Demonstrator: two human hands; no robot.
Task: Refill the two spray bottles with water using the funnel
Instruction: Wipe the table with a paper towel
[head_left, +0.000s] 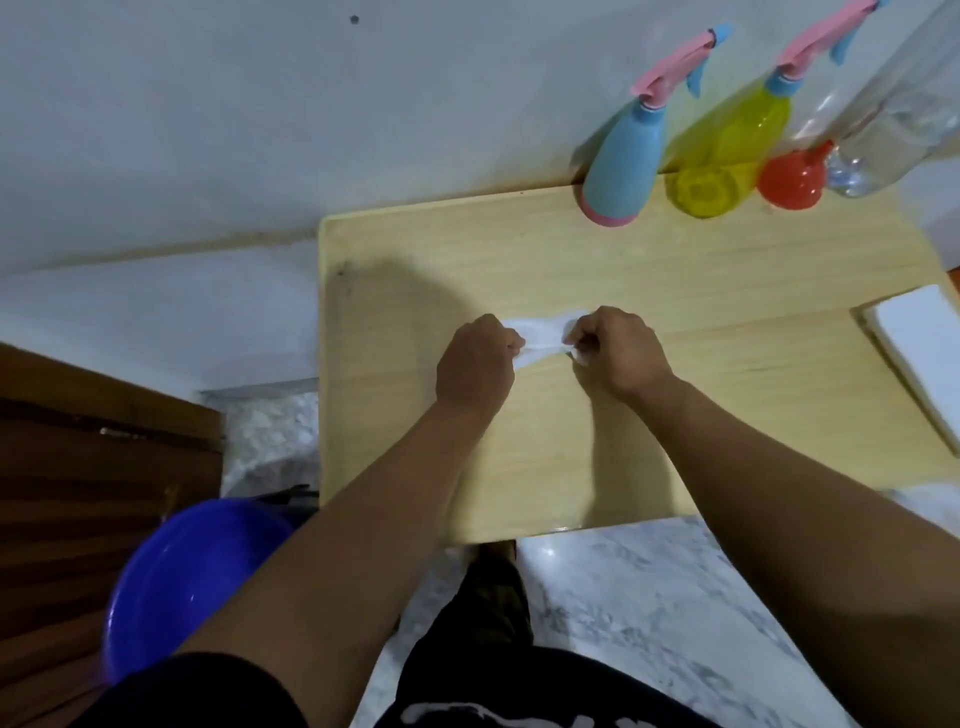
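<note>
Over the middle of the wooden table (675, 270), my left hand (475, 364) and my right hand (618, 351) are both closed on a crumpled white tissue (540, 335), stretched between them. At the table's far edge stand a blue spray bottle (623, 161) and a yellow spray bottle (727, 150), both with pink triggers. A red funnel (792, 179) sits right of the yellow one, mouth toward me. A clear plastic water bottle (893, 114) leans beside the funnel at the far right.
A stack of white tissues (919, 353) lies at the table's right edge. A blue plastic basin (192, 577) sits on the floor at the lower left, next to a brown wooden door (78, 467). A white wall is behind the table.
</note>
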